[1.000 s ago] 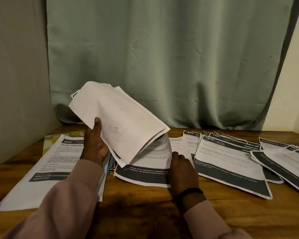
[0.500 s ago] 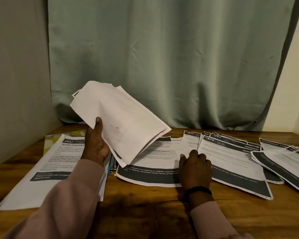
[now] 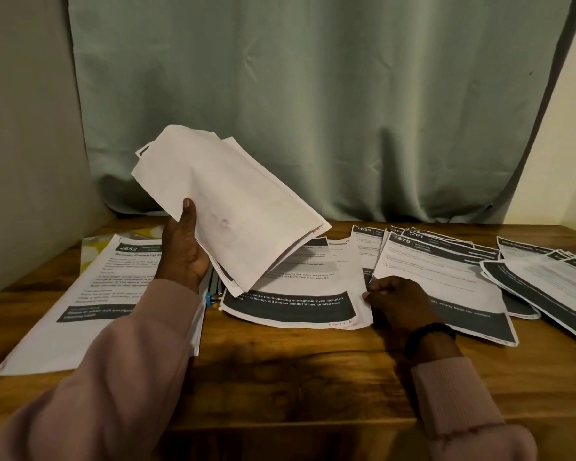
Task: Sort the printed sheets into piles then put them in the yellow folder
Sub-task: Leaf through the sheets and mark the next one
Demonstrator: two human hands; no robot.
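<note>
Far left — yellow folder [image 3: 95,252] is lying on the wooden table [image 3: 296,371], mostly under the sheet marked 2652 [image 3: 80,304]; left hand [image 3: 183,252] is gripping a raised stack of sheets [image 3: 233,207], blank backs showing; right hand [image 3: 399,302], fingers curled, is pinching the middle sheet's [image 3: 300,294] right edge; further piles [image 3: 529,277] are lying fanned at right.

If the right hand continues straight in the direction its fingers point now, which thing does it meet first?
The right hand points left, its fingers at the right edge of the middle sheet, apparently already touching it. Going on, it would likely push that sheet first; contact is hard to confirm.
</note>
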